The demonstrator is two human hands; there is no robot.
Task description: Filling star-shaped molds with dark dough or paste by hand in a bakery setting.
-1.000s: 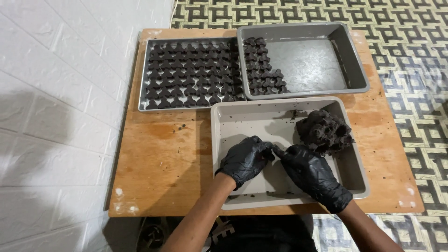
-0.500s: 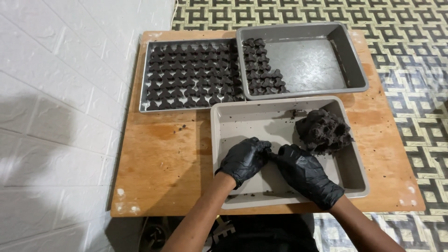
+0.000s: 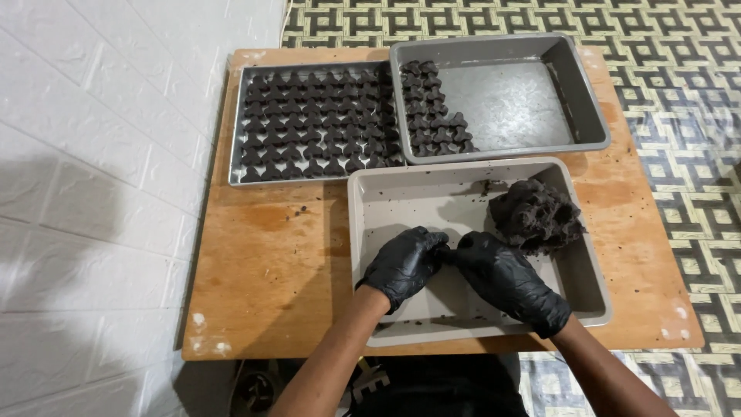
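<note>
Both hands wear black gloves and meet over the near half of a beige tray (image 3: pixel 370 232). Left hand (image 3: pixel 403 265) is curled, fingers bent inward, its fingertips pressed against those of the right hand (image 3: pixel 509 279), which is also curled; between the two sets of fingertips sits a small piece of dark dough (image 3: pixel 446 253), pinched from both sides and mostly hidden by the gloves.

Going left to right: a white tiled wall (image 3: pixel 100 193) runs along the left side, and the wooden bench (image 3: pixel 262 270) stands against it. At the far left of the bench lies a flat metal tray (image 3: pixel 234 166) filled with rows of small dark shaped pieces (image 3: pixel 316 123), packed close together. Just to its right, touching it, is a deeper grey metal pan (image 3: pixel 579 93) with more of the same shaped pieces (image 3: pixel 432 108) lined up along its left side, the rest of its floor bare. Nearer the person, the beige tray takes up the right half of the bench. A large lump of dark dough (image 3: pixel 535 216) rests in the tray's far right corner, just beyond the right hand and apart from it. Dark crumbs dot the tray floor. Patterned floor tiles (image 3: pixel 679 154) show past the bench on the right.
</note>
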